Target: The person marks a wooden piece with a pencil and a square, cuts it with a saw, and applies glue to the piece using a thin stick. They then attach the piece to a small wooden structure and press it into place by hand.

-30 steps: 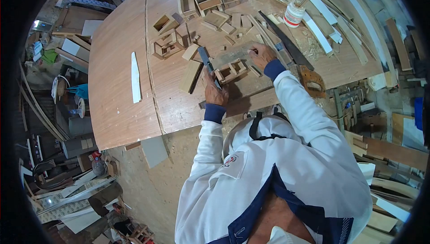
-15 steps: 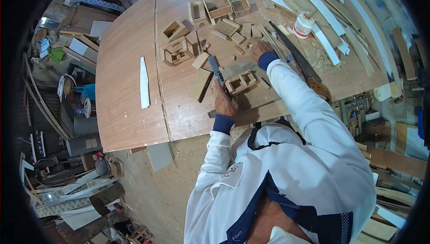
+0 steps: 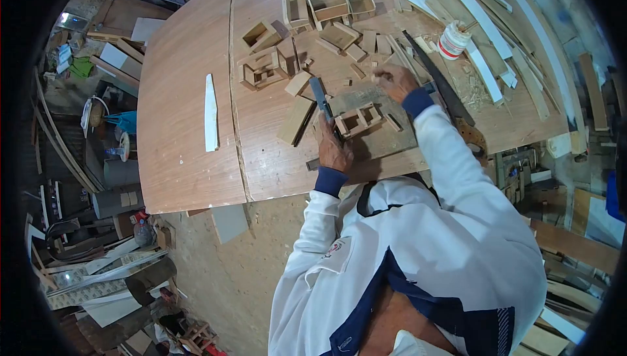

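Note:
My left hand (image 3: 335, 152) is closed around a long blue-grey, bar-shaped tool (image 3: 319, 93), whose exact kind I cannot make out. Against that hand's right side lies a small wooden frame with compartments (image 3: 360, 119), resting on a flat work board (image 3: 385, 139). My right hand (image 3: 397, 83) is above the board's far right side, its fingers pinched together; whatever is in them is too small to name. A short wood strip (image 3: 394, 122) lies just right of the frame. Left of my left hand is a wooden block (image 3: 295, 121).
Small wooden boxes (image 3: 326, 3) and another frame (image 3: 262, 70) stand farther back among offcuts. A handsaw (image 3: 437, 75) lies to the right, near a white glue tub (image 3: 453, 40) and long strips (image 3: 480, 19). A white tapered strip (image 3: 210, 114) is at left.
My right hand has drawn back slightly toward me and to the right, away from the offcuts, with its fingers now pinched. My left hand keeps its grip. The view has shifted a little.

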`<action>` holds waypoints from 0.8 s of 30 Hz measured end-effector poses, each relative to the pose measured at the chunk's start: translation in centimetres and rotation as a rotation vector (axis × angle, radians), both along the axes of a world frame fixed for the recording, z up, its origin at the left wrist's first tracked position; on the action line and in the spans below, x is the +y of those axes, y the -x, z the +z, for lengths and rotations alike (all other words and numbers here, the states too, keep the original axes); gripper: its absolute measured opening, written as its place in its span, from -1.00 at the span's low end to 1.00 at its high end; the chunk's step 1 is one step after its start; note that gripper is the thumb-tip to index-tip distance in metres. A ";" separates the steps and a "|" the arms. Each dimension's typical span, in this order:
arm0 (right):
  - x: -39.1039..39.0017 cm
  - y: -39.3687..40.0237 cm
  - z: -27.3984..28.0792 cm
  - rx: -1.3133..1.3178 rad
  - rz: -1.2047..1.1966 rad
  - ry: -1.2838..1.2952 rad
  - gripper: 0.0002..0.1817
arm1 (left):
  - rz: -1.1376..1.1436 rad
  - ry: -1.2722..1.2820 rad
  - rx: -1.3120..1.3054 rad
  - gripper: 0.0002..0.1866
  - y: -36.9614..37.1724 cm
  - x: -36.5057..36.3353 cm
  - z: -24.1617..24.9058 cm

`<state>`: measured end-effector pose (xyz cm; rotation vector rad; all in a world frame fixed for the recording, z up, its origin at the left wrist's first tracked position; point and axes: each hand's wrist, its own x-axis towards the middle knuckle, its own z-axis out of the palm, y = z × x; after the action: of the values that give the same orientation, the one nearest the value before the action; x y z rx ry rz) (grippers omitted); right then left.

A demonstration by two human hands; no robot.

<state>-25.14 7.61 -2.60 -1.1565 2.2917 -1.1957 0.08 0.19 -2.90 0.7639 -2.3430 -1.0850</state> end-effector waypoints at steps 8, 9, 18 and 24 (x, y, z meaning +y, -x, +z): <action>4.0 -3.1 2.0 -0.160 0.202 -0.091 -0.81 | -0.016 -0.051 0.006 -0.02 0.0 -0.3 -0.5; 3.9 -3.2 2.1 -0.145 0.231 -0.078 -0.82 | -0.020 -0.028 0.017 -0.03 0.0 -0.4 -0.6; 3.9 -3.5 1.8 -0.153 0.293 -0.018 -0.84 | -0.018 -0.008 0.046 -0.05 0.0 -0.2 -0.8; 3.8 -3.4 1.1 -0.133 0.283 0.006 -0.82 | -0.050 0.002 0.048 -0.06 0.1 -0.4 -1.0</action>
<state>-21.78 11.43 -1.51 -1.3093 1.9512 -1.1351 0.02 -0.19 -3.94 0.6751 -2.3340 -1.1095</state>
